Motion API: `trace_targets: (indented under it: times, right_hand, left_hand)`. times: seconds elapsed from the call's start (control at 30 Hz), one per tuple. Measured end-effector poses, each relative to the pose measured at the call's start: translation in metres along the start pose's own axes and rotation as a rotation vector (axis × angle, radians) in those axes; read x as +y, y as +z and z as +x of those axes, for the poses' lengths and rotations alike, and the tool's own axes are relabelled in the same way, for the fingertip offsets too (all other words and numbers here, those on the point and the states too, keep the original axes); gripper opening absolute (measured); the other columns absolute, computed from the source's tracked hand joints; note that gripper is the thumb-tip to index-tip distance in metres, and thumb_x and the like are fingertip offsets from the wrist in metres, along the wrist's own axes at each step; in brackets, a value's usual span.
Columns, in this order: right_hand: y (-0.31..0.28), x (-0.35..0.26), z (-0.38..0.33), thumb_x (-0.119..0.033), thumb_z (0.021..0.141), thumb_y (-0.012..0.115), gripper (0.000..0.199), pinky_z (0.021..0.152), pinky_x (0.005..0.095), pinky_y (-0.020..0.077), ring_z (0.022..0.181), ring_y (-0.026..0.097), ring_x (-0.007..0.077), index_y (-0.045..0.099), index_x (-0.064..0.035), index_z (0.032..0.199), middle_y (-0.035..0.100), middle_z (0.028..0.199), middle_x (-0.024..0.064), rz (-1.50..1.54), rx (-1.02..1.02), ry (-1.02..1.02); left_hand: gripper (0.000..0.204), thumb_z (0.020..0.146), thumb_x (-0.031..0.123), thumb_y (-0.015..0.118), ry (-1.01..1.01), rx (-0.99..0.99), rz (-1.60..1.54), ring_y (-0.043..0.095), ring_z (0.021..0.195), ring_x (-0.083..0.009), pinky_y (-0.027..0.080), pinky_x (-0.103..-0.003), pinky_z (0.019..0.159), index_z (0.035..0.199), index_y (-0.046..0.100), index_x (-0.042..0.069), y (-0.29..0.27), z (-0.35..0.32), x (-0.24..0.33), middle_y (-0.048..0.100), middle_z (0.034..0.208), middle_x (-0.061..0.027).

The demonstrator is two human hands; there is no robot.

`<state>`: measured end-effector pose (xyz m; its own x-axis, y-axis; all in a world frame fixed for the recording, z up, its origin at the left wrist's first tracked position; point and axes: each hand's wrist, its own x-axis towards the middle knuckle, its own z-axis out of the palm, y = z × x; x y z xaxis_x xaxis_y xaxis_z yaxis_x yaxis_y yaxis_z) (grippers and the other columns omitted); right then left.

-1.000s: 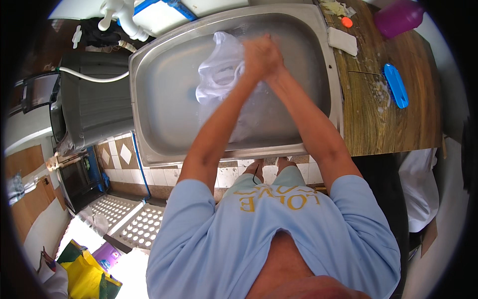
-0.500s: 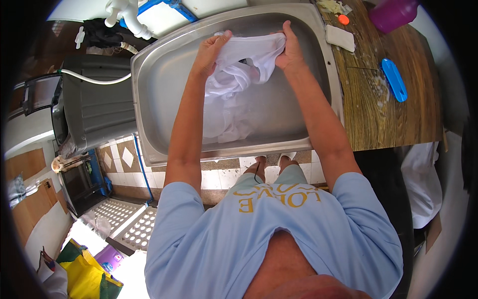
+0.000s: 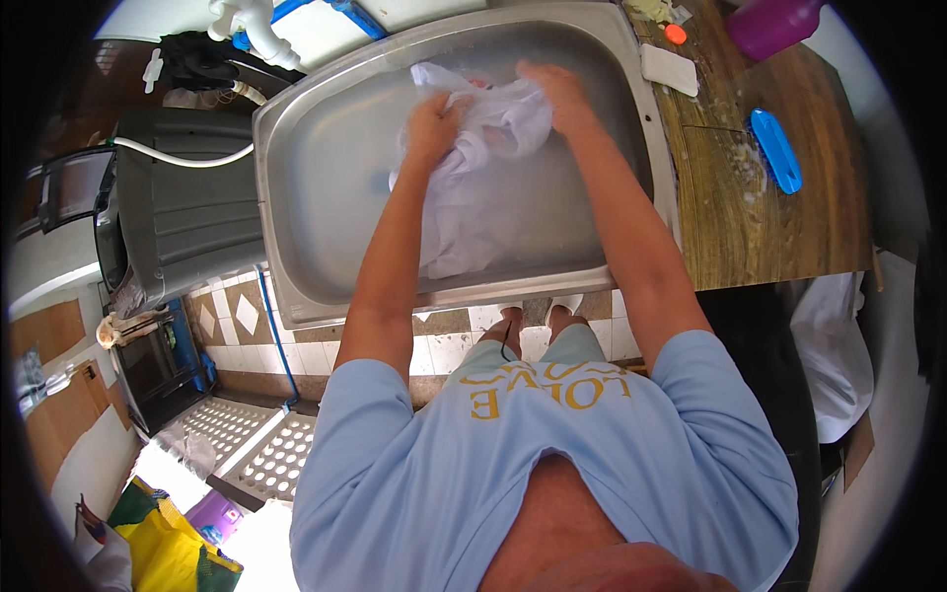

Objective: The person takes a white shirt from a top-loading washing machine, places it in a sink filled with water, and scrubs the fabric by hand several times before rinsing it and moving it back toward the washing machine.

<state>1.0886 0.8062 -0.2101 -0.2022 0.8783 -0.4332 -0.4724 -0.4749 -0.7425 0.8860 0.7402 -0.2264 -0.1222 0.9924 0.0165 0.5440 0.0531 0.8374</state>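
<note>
A wet white garment (image 3: 478,148) lies bunched in cloudy water in a steel sink (image 3: 271,212), its lower part spread under the surface toward the near side. My left hand (image 3: 434,128) is closed on the left part of the cloth, fingers curled into the folds. At the far right of the bundle, my right hand (image 3: 559,97) grips its upper edge; these fingertips are partly hidden and slightly blurred. A small dark and reddish spot shows between the hands at the cloth's top.
Right of the sink, a wooden counter (image 3: 819,232) holds a blue scrub brush (image 3: 776,151), a white soap bar (image 3: 669,70), an orange cap (image 3: 675,35) and a purple bottle (image 3: 774,27). White pipes (image 3: 254,30) stand behind; a grey ribbed surface (image 3: 187,197) adjoins the left side.
Both hands have lowered the garment from a stretched hold above the water into it. The left hand has come nearer to me, and the cloth is now bunched rather than taut.
</note>
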Motion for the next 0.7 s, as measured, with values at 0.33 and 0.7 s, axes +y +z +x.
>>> trace_targets:
  times: [0.33, 0.7]
  right_hand:
    - [-0.047, 0.048, 0.031, -0.017, 0.09, 0.051, 0.027, 0.086, 0.0378, 0.0452, 0.085, 0.055, 0.0225, 0.053, -0.0003, 0.111, 0.055, 0.09, 0.0101, 0.64, -0.658, 0.033]
    - [0.034, 0.018, -0.028, -0.042, 0.089, 0.054, 0.036, 0.062, 0.0306, 0.0477, 0.074, 0.056, 0.0163, 0.058, -0.0074, 0.084, 0.059, 0.082, 0.0057, 0.34, 0.03, -0.025]
  left_hand:
    - [0.028, 0.08, 0.025, 0.067, 0.443, -0.005, -0.688, 0.058, 0.065, -0.0114, 0.047, -0.031, 0.053, 0.067, 0.056, 0.003, 0.076, -0.034, 0.139, 0.063, 0.071, -0.005]
    - [0.035, 0.076, 0.015, 0.064, 0.426, 0.47, -0.175, 0.045, 0.041, -0.0289, 0.034, -0.036, 0.043, 0.049, 0.046, 0.004, 0.076, 0.025, 0.09, 0.047, 0.048, -0.0136]
